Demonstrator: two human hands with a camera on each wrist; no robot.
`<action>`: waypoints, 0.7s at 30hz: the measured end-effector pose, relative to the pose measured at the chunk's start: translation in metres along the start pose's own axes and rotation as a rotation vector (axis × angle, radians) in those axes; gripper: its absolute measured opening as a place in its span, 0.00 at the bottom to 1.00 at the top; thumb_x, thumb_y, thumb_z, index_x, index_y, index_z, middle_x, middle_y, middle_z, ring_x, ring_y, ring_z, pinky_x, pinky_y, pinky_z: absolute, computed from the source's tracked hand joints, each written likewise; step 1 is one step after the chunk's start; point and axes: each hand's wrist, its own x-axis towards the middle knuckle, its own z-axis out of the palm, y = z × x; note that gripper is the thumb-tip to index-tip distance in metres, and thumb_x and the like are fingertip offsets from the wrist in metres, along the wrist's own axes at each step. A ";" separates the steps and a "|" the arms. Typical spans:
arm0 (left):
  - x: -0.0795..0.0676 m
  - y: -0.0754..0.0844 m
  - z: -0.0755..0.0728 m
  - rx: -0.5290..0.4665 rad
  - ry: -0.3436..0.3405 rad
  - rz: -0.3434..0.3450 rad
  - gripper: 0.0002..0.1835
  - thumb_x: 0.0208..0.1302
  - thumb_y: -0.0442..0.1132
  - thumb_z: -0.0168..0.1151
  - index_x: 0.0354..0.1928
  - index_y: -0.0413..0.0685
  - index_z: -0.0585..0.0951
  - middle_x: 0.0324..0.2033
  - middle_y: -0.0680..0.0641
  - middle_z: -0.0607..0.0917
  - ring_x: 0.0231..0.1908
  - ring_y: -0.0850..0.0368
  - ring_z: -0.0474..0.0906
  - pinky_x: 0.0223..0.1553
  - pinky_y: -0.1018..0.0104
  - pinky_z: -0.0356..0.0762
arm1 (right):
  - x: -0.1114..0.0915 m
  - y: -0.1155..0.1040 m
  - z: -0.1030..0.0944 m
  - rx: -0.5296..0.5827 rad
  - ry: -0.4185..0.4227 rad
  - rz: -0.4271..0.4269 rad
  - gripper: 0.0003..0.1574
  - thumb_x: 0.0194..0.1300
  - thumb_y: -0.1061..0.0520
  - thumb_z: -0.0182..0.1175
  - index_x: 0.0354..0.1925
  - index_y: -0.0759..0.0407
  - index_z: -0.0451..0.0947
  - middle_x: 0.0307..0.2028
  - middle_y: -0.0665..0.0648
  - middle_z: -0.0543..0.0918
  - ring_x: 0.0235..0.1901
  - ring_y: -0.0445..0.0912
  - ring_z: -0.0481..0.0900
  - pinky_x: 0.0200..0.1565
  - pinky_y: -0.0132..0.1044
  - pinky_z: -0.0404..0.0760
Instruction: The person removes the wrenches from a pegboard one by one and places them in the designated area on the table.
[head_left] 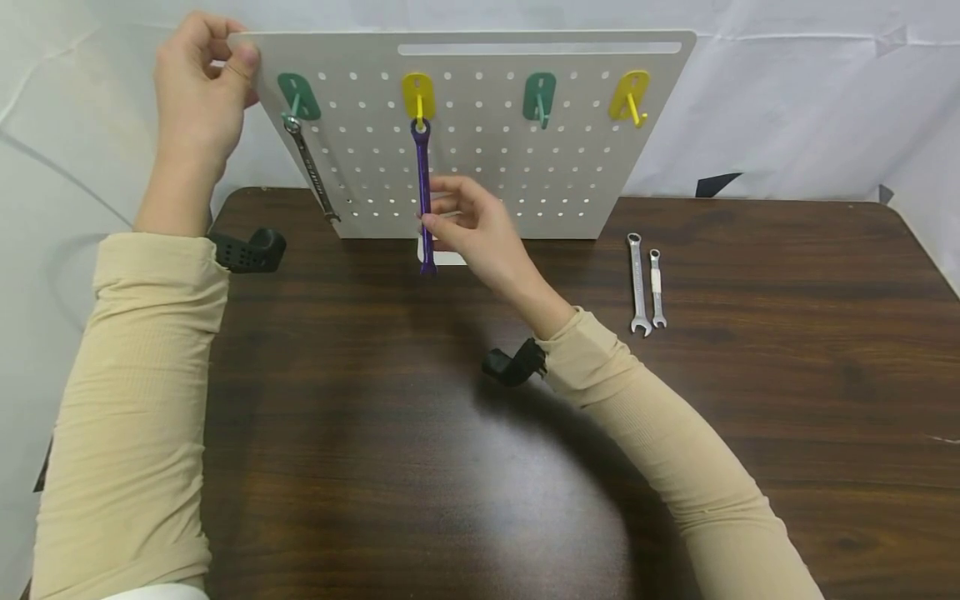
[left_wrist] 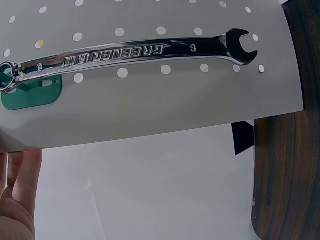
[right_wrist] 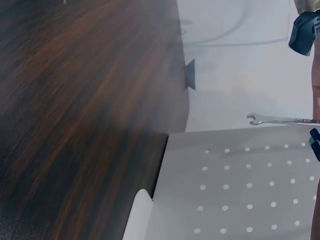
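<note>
My left hand [head_left: 201, 104] grips the upper left corner of a grey pegboard [head_left: 480, 158] that stands upright at the table's back. With thumb and fingers, my right hand [head_left: 483, 237] pinches a purple combination wrench [head_left: 424, 183] in front of the board. Its ring end is at the tip of a yellow hook [head_left: 417, 96]; whether it is over the hook I cannot tell. A chrome combination wrench [left_wrist: 140, 52] hangs from the left green hook [left_wrist: 35, 95], its open end pointing down.
Another green hook [head_left: 540, 96] and a second yellow hook [head_left: 630, 96] hold nothing. Two silver combination wrenches, a longer one [head_left: 637, 283] and a shorter one [head_left: 657, 287], lie on the dark wooden table [head_left: 787, 400] to the right. White sheeting [head_left: 810, 108] hangs behind.
</note>
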 end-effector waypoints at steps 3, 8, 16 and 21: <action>0.000 0.000 0.000 0.010 0.003 0.005 0.07 0.62 0.52 0.56 0.40 0.64 0.74 0.33 0.67 0.73 0.42 0.73 0.78 0.57 0.77 0.79 | -0.003 -0.003 0.000 0.030 0.002 0.006 0.23 0.66 0.67 0.56 0.59 0.65 0.69 0.43 0.61 0.80 0.36 0.42 0.81 0.46 0.41 0.89; 0.000 0.000 0.001 0.013 0.005 0.004 0.07 0.62 0.51 0.56 0.40 0.64 0.74 0.33 0.67 0.72 0.41 0.74 0.77 0.57 0.77 0.79 | -0.007 -0.010 0.001 0.081 -0.001 0.030 0.24 0.66 0.67 0.57 0.60 0.65 0.69 0.41 0.57 0.80 0.37 0.43 0.82 0.46 0.42 0.89; 0.000 0.000 -0.001 0.004 0.003 0.005 0.07 0.60 0.52 0.56 0.40 0.65 0.74 0.33 0.67 0.73 0.43 0.74 0.77 0.58 0.76 0.79 | -0.011 -0.017 0.002 0.133 -0.012 0.059 0.24 0.66 0.66 0.57 0.60 0.65 0.69 0.41 0.56 0.80 0.39 0.43 0.82 0.49 0.43 0.88; 0.002 -0.001 -0.001 0.003 0.005 0.008 0.08 0.61 0.52 0.56 0.40 0.64 0.74 0.33 0.67 0.73 0.44 0.73 0.78 0.59 0.77 0.78 | -0.012 -0.021 0.002 0.153 -0.018 0.068 0.24 0.66 0.65 0.58 0.60 0.65 0.69 0.40 0.56 0.80 0.40 0.46 0.83 0.51 0.44 0.87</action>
